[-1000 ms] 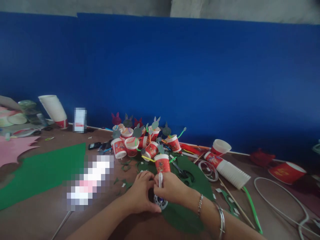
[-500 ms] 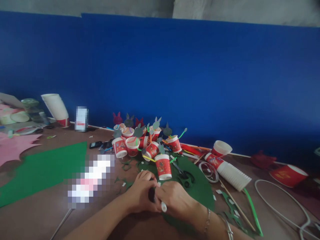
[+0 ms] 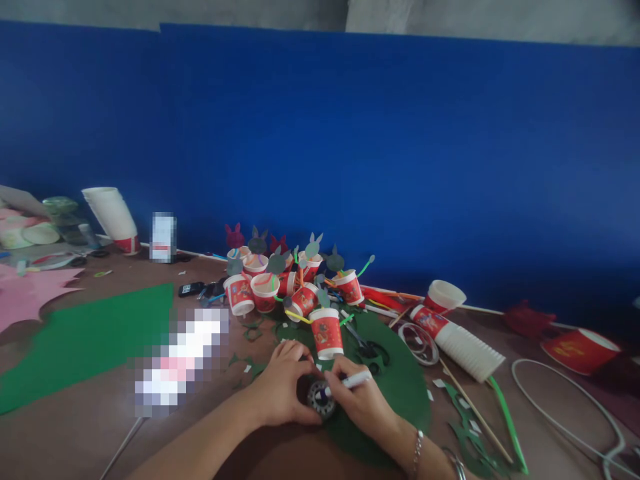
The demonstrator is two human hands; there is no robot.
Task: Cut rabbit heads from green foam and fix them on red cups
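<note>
My left hand (image 3: 285, 387) is curled round a small dark round object with a ring of light marks (image 3: 321, 399), at the near middle of the table. Between the fingers of my right hand (image 3: 357, 397) is a white pen (image 3: 356, 380), its dark tip on or just over the round object. Just beyond both hands stands a red paper cup (image 3: 327, 333) with green and yellow sticks at its sides. Black scissors (image 3: 370, 350) lie on green sheet material (image 3: 400, 373) to the right.
Several red cups with animal-head cutouts (image 3: 265, 287) stand behind. Stacked cups (image 3: 460, 340), a wooden stick (image 3: 477, 413) and a coiled white tube (image 3: 565, 400) lie right. A green sheet (image 3: 95, 340) and a pink sheet (image 3: 30, 293) lie left; a blue panel (image 3: 350, 147) rises behind.
My right hand has turned and shifted slightly right, so the pen now slants across the dark round object. That object's marked face has come into view, with my left hand still around it.
</note>
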